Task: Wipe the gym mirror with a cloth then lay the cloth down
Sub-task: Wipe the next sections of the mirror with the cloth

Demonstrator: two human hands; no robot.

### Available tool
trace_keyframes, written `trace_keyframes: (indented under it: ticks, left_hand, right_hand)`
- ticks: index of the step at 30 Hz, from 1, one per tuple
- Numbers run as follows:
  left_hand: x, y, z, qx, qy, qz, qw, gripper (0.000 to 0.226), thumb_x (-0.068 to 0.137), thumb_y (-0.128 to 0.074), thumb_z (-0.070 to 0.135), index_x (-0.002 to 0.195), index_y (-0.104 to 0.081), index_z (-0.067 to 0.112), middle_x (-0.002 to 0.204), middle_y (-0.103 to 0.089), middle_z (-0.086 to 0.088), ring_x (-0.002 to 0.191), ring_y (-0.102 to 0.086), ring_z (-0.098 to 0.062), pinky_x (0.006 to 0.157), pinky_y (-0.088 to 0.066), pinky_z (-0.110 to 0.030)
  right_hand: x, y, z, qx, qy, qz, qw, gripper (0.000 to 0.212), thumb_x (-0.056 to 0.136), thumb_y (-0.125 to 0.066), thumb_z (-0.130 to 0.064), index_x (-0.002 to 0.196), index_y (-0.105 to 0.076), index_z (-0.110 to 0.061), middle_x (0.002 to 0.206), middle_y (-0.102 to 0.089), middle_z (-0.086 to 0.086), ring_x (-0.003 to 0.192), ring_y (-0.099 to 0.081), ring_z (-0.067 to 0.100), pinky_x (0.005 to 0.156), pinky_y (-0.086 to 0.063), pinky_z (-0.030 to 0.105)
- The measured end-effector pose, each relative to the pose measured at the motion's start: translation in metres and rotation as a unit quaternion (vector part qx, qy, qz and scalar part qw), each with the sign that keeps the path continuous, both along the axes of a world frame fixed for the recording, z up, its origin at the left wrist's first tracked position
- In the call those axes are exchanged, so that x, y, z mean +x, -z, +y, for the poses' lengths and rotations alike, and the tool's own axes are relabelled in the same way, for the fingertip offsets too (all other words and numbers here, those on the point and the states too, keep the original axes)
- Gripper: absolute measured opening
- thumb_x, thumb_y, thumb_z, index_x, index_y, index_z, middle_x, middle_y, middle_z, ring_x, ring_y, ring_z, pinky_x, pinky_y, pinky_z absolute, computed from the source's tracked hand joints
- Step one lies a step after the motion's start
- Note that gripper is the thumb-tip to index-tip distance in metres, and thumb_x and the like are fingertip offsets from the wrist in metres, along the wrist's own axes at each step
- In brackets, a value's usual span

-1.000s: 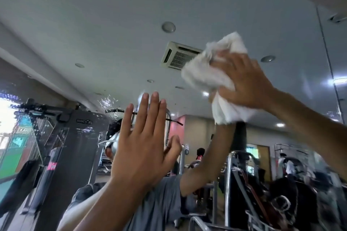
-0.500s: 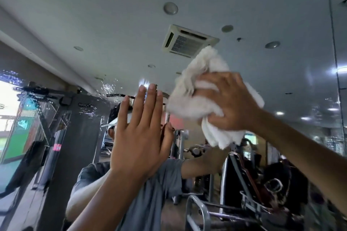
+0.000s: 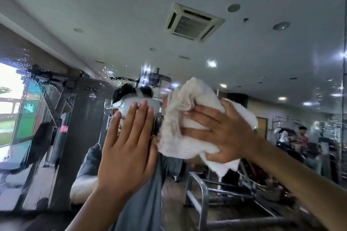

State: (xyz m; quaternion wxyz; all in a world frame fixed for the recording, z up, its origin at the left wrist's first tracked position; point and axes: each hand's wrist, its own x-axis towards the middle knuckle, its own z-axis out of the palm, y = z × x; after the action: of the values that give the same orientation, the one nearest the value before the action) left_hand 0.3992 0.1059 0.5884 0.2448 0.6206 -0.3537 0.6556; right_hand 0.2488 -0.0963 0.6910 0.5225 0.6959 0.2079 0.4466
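The gym mirror [image 3: 112,24] fills nearly the whole view, with spray droplets on its left and centre. A crumpled white cloth [image 3: 187,114] is pressed against the glass at centre right. My right hand [image 3: 223,129] lies over the cloth, fingers spread and curled into its folds, pushing it onto the mirror. My left hand [image 3: 129,144] rests flat on the glass just left of the cloth, fingers straight and together. Both forearms reach up from the bottom edge.
The mirror reflects a ceiling air vent [image 3: 193,22], a dark weight machine [image 3: 78,127] at left, a chrome frame [image 3: 199,189] at lower right and people at far right. A vertical mirror seam [image 3: 344,61] runs along the right edge.
My right hand has swept the cloth down and leftward across the glass, ending close beside my left hand. The left hand stays flat on the mirror. The view has tilted lower.
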Motion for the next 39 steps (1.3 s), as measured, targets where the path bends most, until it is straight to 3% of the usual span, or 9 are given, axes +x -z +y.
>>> trace_keyframes:
  ticks: [3, 8, 14, 17, 22, 25, 34, 36, 39]
  left_hand:
    - [-0.002, 0.004, -0.002, -0.004, -0.012, 0.006, 1.0, 0.061, 0.099, -0.035, 0.029, 0.152, -0.035, -0.001, 0.162, -0.028, -0.017, 0.151, -0.026, -0.032, 0.12, -0.022, -0.057]
    - [0.0, 0.002, 0.0, -0.004, -0.012, 0.005, 1.0, 0.061, 0.1, -0.035, 0.03, 0.153, -0.034, 0.0, 0.163, -0.027, -0.016, 0.152, -0.024, -0.031, 0.121, -0.022, -0.056]
    - [0.002, 0.004, 0.001, 0.005, 0.003, 0.007, 1.0, 0.065, 0.098, -0.035, 0.034, 0.154, -0.033, 0.0, 0.163, -0.026, -0.016, 0.152, -0.023, -0.031, 0.121, -0.019, -0.055]
    - [0.001, 0.004, 0.002, -0.002, -0.004, 0.006, 1.0, 0.065, 0.099, -0.036, 0.032, 0.155, -0.03, 0.001, 0.164, -0.024, -0.016, 0.152, -0.022, -0.031, 0.122, -0.018, -0.055]
    - [-0.003, 0.004, -0.001, -0.01, 0.002, 0.018, 1.0, 0.064, 0.101, -0.037, 0.03, 0.157, -0.025, 0.003, 0.165, -0.021, -0.014, 0.154, -0.019, -0.029, 0.124, -0.014, -0.052]
    - [-0.003, 0.005, -0.001, -0.012, 0.006, 0.014, 1.0, 0.063, 0.101, -0.034, 0.031, 0.157, -0.025, 0.003, 0.165, -0.021, -0.014, 0.154, -0.018, -0.029, 0.125, -0.012, -0.051]
    - [0.0, 0.038, 0.003, -0.004, 0.005, 0.009, 1.0, 0.061, 0.102, -0.035, 0.031, 0.155, -0.031, 0.002, 0.163, -0.023, -0.016, 0.152, -0.021, -0.031, 0.125, -0.012, -0.051]
    - [0.001, 0.046, 0.002, -0.012, 0.0, 0.007, 1.0, 0.061, 0.101, -0.038, 0.031, 0.155, -0.032, 0.002, 0.163, -0.025, -0.015, 0.152, -0.021, -0.031, 0.125, -0.012, -0.05]
    - [0.001, 0.045, 0.0, -0.019, -0.001, 0.007, 1.0, 0.06, 0.102, -0.038, 0.031, 0.155, -0.032, 0.003, 0.163, -0.024, -0.015, 0.153, -0.02, -0.03, 0.125, -0.012, -0.05]
  right_hand:
    - [-0.01, -0.03, -0.015, 0.104, 0.017, -0.066, 0.992, 0.066, 0.077, -0.05, -0.052, 0.139, -0.041, -0.031, 0.147, -0.038, 0.005, 0.131, -0.039, 0.027, 0.099, -0.033, 0.054]
    - [0.027, -0.014, 0.036, 0.375, -0.016, -0.28, 0.884, 0.063, 0.088, -0.046, -0.055, 0.145, -0.043, -0.027, 0.154, -0.038, 0.005, 0.138, -0.032, 0.023, 0.104, -0.029, 0.055]
    - [0.018, 0.067, 0.034, 0.166, -0.004, -0.096, 0.981, 0.07, 0.083, -0.052, -0.055, 0.146, -0.039, -0.029, 0.157, -0.034, 0.007, 0.145, -0.031, 0.025, 0.1, -0.031, 0.054]
    - [-0.007, 0.049, 0.0, 0.089, 0.037, -0.041, 0.995, 0.076, 0.077, -0.049, -0.06, 0.146, -0.034, -0.031, 0.155, -0.029, 0.005, 0.141, -0.031, 0.026, 0.103, -0.034, 0.061]
    - [0.001, 0.012, 0.008, 0.349, -0.005, -0.234, 0.908, 0.063, 0.087, -0.048, -0.051, 0.145, -0.04, -0.028, 0.154, -0.039, 0.007, 0.137, -0.034, 0.027, 0.098, -0.04, 0.058]
    - [0.026, 0.026, 0.036, 0.405, -0.01, -0.292, 0.866, 0.063, 0.093, -0.04, -0.055, 0.148, -0.042, -0.025, 0.157, -0.036, 0.006, 0.142, -0.029, 0.022, 0.104, -0.031, 0.063]
    - [-0.018, 0.088, -0.014, 0.105, 0.039, -0.027, 0.993, 0.075, 0.078, -0.051, -0.059, 0.146, -0.035, -0.031, 0.154, -0.03, 0.006, 0.141, -0.032, 0.027, 0.101, -0.033, 0.062]
    - [-0.021, 0.071, -0.019, 0.206, 0.026, -0.088, 0.974, 0.07, 0.079, -0.05, -0.055, 0.143, -0.038, -0.03, 0.152, -0.032, 0.006, 0.136, -0.034, 0.027, 0.097, -0.04, 0.064]
    - [0.004, 0.056, 0.014, 0.412, -0.013, -0.25, 0.876, 0.063, 0.087, -0.047, -0.052, 0.144, -0.044, -0.027, 0.155, -0.037, 0.007, 0.139, -0.031, 0.025, 0.103, -0.034, 0.063]
